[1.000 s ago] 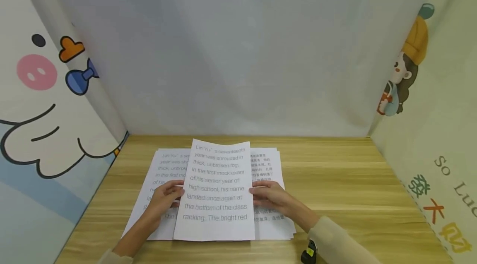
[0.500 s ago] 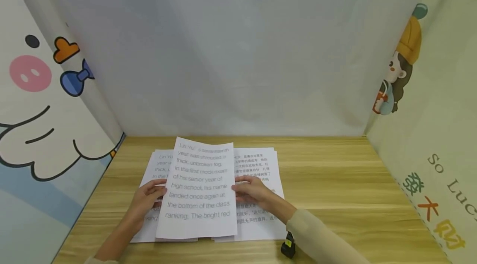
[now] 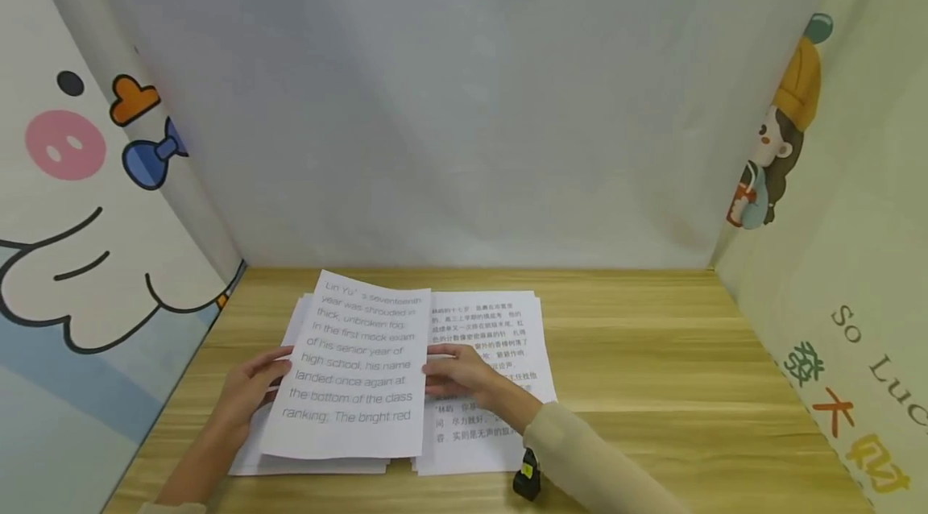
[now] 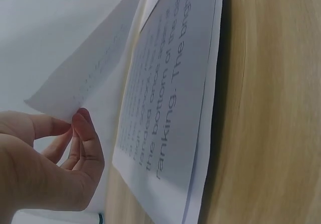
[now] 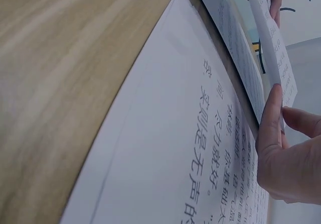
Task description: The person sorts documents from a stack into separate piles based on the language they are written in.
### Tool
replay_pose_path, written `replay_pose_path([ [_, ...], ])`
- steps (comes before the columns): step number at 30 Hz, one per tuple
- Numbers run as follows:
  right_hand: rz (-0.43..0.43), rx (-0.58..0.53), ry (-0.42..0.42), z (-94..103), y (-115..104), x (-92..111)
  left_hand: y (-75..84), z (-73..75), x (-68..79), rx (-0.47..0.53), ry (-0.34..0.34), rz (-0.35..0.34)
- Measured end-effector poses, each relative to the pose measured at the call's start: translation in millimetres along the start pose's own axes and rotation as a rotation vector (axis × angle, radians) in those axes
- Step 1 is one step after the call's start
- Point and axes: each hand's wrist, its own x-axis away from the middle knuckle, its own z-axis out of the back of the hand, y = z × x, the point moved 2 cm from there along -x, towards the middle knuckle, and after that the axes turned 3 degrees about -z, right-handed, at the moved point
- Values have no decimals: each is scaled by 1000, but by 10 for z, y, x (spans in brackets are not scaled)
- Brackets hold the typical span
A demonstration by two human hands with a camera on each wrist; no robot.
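Paper is what you have in both hands: an English-printed sheet [image 3: 353,365] lifted off the wooden table [image 3: 652,385]. Your left hand [image 3: 246,389] pinches its left edge, your right hand [image 3: 457,373] pinches its right edge, fingers curled on the page. Just beneath it lies the left pile of sheets [image 3: 308,462], with the Chinese-printed pile [image 3: 493,337] beside it on the right. Farther back hangs a white backdrop [image 3: 464,95].
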Motion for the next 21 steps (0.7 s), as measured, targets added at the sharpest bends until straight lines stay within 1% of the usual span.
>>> replay_pose_path([
  [6,-10,9,8,-122,-33,-72,-84,126,-35,49,20,28],
  [13,-12,23,18,-256,-55,-159,-129,231,-66,58,32,18],
  [17,-9,28,-3,-305,-22,-167,-168,260,-72,41,48,8],
  [21,-18,43,-51,-332,-9,-142,-220,290,-70,14,61,-3],
])
